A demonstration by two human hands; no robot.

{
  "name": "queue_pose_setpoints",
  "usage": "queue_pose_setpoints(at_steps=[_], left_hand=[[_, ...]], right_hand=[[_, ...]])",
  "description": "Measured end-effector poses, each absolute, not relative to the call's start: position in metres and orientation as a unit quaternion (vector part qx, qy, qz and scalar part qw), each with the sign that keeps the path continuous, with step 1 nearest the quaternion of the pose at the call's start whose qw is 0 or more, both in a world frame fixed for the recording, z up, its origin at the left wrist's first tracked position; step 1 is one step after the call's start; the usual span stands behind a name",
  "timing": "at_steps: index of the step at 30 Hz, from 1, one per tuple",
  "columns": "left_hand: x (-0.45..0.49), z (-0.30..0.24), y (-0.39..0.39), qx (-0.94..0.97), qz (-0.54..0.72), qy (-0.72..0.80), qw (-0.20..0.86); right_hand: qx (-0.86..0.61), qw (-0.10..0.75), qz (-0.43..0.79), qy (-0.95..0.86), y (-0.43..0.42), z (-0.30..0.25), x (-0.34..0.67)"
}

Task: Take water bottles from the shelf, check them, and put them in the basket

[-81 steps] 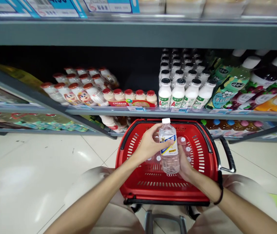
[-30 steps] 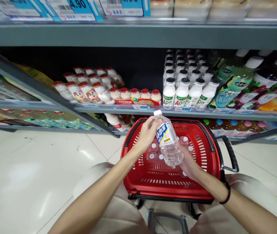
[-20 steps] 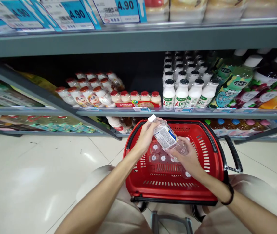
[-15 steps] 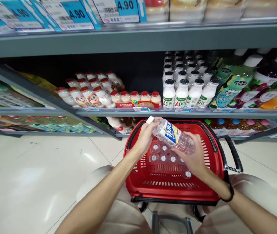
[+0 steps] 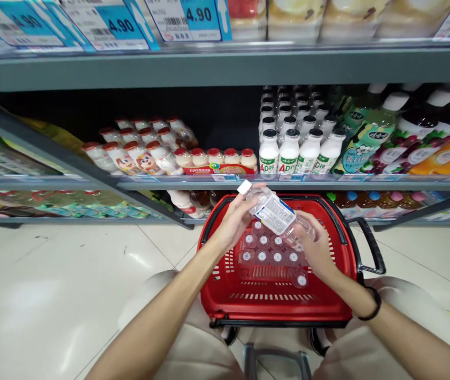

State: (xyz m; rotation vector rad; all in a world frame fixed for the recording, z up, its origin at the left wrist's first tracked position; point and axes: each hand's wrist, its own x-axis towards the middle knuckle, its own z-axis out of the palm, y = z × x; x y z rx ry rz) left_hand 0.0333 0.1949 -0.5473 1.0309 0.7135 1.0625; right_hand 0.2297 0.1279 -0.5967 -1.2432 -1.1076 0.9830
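Observation:
I hold a small clear water bottle [image 5: 272, 212] with a white cap and a blue and white label, tilted almost flat above a red shopping basket [image 5: 339, 264]. My left hand [image 5: 236, 219] grips its neck end. My right hand [image 5: 317, 246] is wrapped round its lower end; that wrist wears a black band. Inside the basket stand several more capped clear bottles [image 5: 269, 249], seen from above.
A grey store shelf [image 5: 288, 184] right behind the basket carries white AD bottles [image 5: 288, 153], red-capped yoghurt drinks [image 5: 214, 158] and juice bottles [image 5: 391, 137]. Price tags [image 5: 185, 18] line the shelf above. Pale floor tiles [image 5: 50, 295] lie to the left. My knees flank the basket.
The bottle went from upright to tilted nearly flat, cap to the left, and was turned so its printed back label faces up. My view rose a little toward the shelves.

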Motion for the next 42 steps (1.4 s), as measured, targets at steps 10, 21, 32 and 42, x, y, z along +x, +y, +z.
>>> queue_pose_setpoints(at_steps=[10,21,32,42], left_hand=[[0.022,-0.57,0.219,0.588,0.33,0.445,0.589],[0.006,-0.574,0.236,0.783,0.092,0.597,0.148],[0.007,-0.681,0.278,0.775,-0.116,0.604,0.143],[0.011,-0.764,0.266,0.701,-0.061,0.675,0.221]], right_hand=[[-0.427,0.389,0.785,-0.224,0.126,-0.609,0.226],[-0.56,0.385,0.596,-0.427,0.136,-0.627,0.243],[-0.554,0.288,0.556,-0.549,0.129,-0.605,0.253],[-0.557,0.248,0.514,-0.604,0.126,-0.58,0.255]])
